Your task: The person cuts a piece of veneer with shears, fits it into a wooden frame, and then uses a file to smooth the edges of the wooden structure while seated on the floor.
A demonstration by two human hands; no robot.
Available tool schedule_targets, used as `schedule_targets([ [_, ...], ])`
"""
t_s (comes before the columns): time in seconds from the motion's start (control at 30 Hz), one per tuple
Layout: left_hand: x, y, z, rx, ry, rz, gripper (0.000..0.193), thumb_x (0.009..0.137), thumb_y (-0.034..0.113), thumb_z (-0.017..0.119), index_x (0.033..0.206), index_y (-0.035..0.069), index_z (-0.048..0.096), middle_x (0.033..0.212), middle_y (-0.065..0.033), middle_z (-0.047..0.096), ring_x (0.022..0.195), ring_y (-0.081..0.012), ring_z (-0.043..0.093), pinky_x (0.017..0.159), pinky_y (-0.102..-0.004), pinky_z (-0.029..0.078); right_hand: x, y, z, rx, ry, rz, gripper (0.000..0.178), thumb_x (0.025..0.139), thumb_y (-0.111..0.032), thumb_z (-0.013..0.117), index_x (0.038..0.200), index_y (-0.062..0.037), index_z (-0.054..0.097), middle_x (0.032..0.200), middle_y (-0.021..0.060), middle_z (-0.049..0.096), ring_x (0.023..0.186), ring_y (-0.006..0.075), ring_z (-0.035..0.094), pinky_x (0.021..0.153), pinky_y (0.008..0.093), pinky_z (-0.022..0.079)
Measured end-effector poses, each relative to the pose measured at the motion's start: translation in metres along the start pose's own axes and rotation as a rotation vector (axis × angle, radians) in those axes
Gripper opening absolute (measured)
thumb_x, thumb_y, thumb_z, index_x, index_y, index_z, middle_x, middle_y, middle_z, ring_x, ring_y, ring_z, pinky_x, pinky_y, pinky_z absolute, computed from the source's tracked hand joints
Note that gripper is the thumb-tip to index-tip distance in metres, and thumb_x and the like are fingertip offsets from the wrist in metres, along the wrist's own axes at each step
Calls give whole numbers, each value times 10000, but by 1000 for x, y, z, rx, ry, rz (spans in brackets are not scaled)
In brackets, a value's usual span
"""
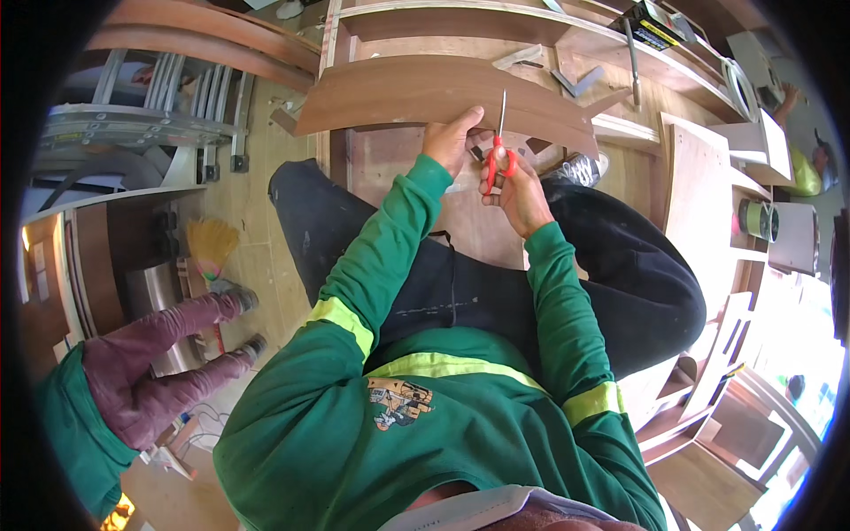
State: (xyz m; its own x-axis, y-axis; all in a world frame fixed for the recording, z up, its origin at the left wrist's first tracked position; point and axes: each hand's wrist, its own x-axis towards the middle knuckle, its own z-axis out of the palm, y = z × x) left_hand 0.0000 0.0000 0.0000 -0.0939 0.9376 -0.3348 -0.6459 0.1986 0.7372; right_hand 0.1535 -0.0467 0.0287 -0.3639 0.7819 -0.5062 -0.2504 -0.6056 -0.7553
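My left hand [450,142] grips the near edge of a long brown veneer-like sheet [390,88], thumb on top and fingers hidden beneath. The sheet lies across in front of my knees, over a wooden frame. Close by on the right, my right hand [522,195] is closed round the red handles of a pair of scissors [499,164]. Their blades point away from me, over the sheet's near edge. Whether the blades touch the sheet I cannot tell.
Beyond the sheet, a metal square [580,82] lies inside the wooden frame [460,24]. A black box [651,26] rests at the far right. Leftward are an aluminium ladder [142,119], a broom [211,246] and another person's maroon trousers [150,363]. A pale board [695,195] leans rightward.
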Motion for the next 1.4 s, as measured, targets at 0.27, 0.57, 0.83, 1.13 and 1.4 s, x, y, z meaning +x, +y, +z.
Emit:
schedule_targets([
  [0.27, -1, -6, -5, 12, -18, -2, 221, 917, 89, 667, 1121, 16, 623, 1065, -79, 646, 921, -196, 663, 770, -356, 597, 0, 2, -1, -50, 38, 31, 441, 902, -522, 672, 1064, -123, 576, 851, 11, 582, 715, 140, 590, 632, 308, 468],
  [0.57, 3, -17, -10, -15, 37, -99, 217, 918, 86, 675, 1111, 1, 625, 1080, -97, 644, 932, -225, 650, 798, -363, 580, 4, 6, -4, -118, 83, 82, 395, 945, -493, 627, 1090, -128, 587, 835, -9, 572, 697, 120, 573, 622, 283, 454],
  [0.83, 12, -39, -29, -26, 4, -123, 222, 910, 105, 692, 1100, 14, 622, 1047, -93, 640, 914, -236, 648, 799, -379, 580, 12, 23, -14, -143, 106, 103, 347, 905, -426, 704, 1019, -115, 604, 807, 4, 592, 652, 118, 584, 551, 268, 454],
  [1.13, 19, -45, -37, 4, 134, -291, 166, 897, 110, 715, 1014, 14, 650, 991, -80, 645, 870, -200, 652, 741, -327, 574, 17, 30, -17, -180, 151, 108, 434, 862, -436, 744, 1041, -73, 589, 850, 42, 622, 703, 127, 621, 582, 277, 493],
  [1.4, 36, -48, -57, -9, 36, -333, 143, 903, 130, 722, 982, 32, 655, 917, -41, 639, 819, -160, 636, 755, -286, 553, 48, 32, -20, -94, 133, 183, 490, 849, -480, 751, 1044, -62, 586, 855, 44, 616, 729, 145, 627, 600, 304, 518],
])
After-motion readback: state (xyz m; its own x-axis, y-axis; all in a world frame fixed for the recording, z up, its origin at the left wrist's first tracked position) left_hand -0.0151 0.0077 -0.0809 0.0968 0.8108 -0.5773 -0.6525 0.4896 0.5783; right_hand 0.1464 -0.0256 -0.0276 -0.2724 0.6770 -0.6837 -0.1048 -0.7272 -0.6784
